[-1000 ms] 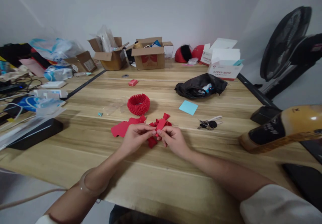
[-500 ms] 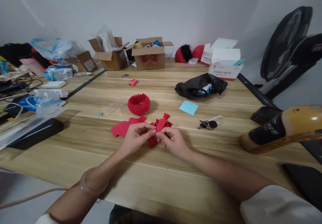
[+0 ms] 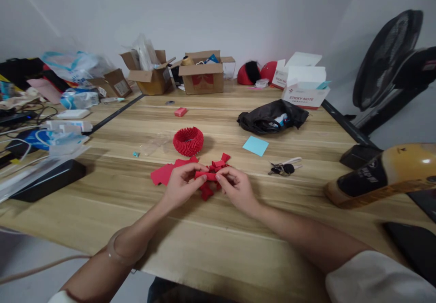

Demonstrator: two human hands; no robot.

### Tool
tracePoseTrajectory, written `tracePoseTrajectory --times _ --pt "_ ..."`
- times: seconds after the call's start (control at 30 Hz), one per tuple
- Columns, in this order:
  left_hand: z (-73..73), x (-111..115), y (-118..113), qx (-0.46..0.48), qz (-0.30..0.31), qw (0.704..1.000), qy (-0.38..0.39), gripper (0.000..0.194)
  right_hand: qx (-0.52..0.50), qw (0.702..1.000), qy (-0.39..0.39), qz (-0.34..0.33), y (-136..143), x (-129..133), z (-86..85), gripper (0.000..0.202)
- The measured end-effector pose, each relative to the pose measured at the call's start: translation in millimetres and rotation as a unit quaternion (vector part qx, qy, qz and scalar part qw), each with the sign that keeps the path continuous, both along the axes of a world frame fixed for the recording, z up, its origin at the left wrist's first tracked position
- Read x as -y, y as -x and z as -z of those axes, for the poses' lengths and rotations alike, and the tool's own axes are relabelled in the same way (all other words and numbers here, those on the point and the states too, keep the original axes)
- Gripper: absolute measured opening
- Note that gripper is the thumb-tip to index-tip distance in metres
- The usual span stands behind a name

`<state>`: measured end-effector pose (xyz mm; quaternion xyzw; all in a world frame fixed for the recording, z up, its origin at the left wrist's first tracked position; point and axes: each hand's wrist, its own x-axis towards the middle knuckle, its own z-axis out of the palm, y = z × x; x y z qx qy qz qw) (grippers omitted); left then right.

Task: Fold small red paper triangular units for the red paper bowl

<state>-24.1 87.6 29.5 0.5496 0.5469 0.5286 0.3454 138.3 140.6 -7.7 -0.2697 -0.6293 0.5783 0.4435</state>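
Observation:
A narrow strip of red paper (image 3: 206,176) is stretched level between my hands. My left hand (image 3: 182,182) pinches its left end between thumb and fingers, and my right hand (image 3: 236,188) pinches the right end. Small folded red paper pieces (image 3: 206,193) lie in a loose pile under and behind the strip. Flat red paper sheets (image 3: 163,173) rest on the table, partly covered by my left hand. Just beyond stands a round red bowl (image 3: 188,141) built of many folded paper pieces.
A blue sticky note (image 3: 255,145), keys (image 3: 284,169) and a black plastic bag (image 3: 272,117) lie to the right. A large bottle (image 3: 384,173) stands near the right edge, by a fan (image 3: 384,62). Cardboard boxes (image 3: 202,78) line the back. A black box-shaped object (image 3: 49,181) is at left.
The red paper between my fingers was tilted upward and broader; now it is a thin level strip. My hands have moved slightly apart, with the right hand shifted a little right.

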Motion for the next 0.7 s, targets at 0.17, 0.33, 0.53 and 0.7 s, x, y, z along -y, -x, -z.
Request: tracePoseTrajectory --times 0.17,0.33,0.53,0.7 --pt "-3.1 1.5 -3.0 -0.108 -0.002 0.993 0.041 0.016 -0.002 0.999 -0.026 0.026 -0.5 -0.8 3.4 0.011" --pt "-1.0 0.7 -1.5 -0.157 -0.006 0.987 0.044 0.016 -0.012 0.999 -0.044 -0.002 -0.2 -0.9 5.4 0.01" --pt "-0.2 0.6 0.0 -0.204 0.001 0.979 0.013 0.014 -0.008 0.993 -0.107 -0.04 -1.7 -0.5 -1.4 0.016" --pt "-1.3 0.9 1.0 -0.217 0.015 0.976 -0.017 0.015 -0.017 0.999 -0.011 -0.05 -0.8 -0.9 -2.8 0.009"
